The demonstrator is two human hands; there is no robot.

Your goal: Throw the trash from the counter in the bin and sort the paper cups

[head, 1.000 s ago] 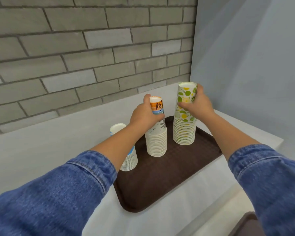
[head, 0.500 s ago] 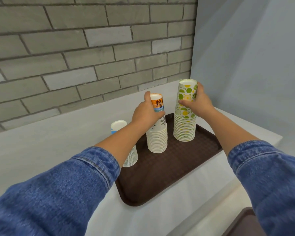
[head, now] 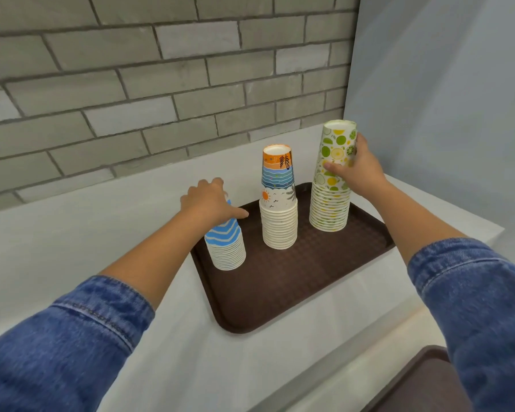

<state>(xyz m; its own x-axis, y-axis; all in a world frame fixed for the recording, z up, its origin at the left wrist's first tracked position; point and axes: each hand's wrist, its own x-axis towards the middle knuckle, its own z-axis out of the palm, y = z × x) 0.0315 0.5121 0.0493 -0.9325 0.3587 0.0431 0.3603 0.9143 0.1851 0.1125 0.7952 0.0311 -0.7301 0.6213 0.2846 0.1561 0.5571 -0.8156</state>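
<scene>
Brown tray (head: 295, 292) on white counter (head: 72, 248), set at an angle; near corner close to counter's front edge. Three upside-down cup stacks in a row along tray's far side. Blue stack (head: 226, 248), shortest, at tray's left edge. Sunset stack (head: 279, 203) in the middle, untouched, w/ clear gaps both sides. Lime stack (head: 332, 185), tallest, near the right corner. L hand (head: 208, 200) rests on top of blue stack, fingers curled loosely over it. R hand (head: 356, 171) wraps lime stack's upper cups, thumb in front. Tray's near half bare. Brick wall (head: 131, 84) behind counter; second tray's corner (head: 422, 382) at lower right.
</scene>
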